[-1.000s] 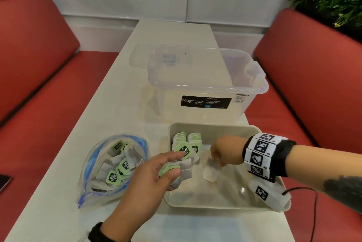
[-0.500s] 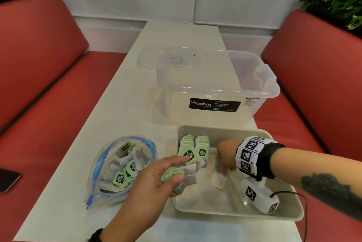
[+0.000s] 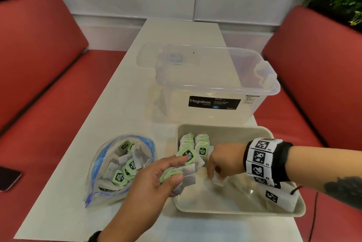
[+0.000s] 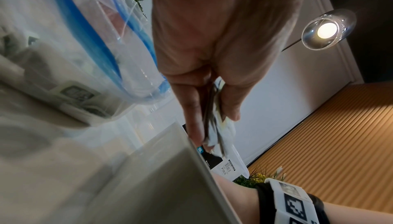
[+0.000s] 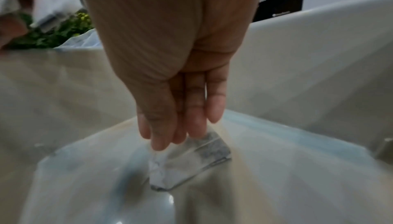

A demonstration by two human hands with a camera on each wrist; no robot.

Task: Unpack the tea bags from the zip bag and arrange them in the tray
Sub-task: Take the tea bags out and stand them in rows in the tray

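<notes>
Left hand clamped on a small bundle of tea bags over tray's near-left rim; right hand pinching one tea bag low inside tray, just right of two upright rows at far-left corner. Bags likely light, soft, tearable: best taken by paper edge or green tag. Zip bag left on bench, more bags inside; clear storage box beyond tray, phone far left, neither obstructing.

The left hand reaches forward, thumb and fingers pinched together around what it carries. The right hand, wrist banded, points downward with fingertips pinching.
</notes>
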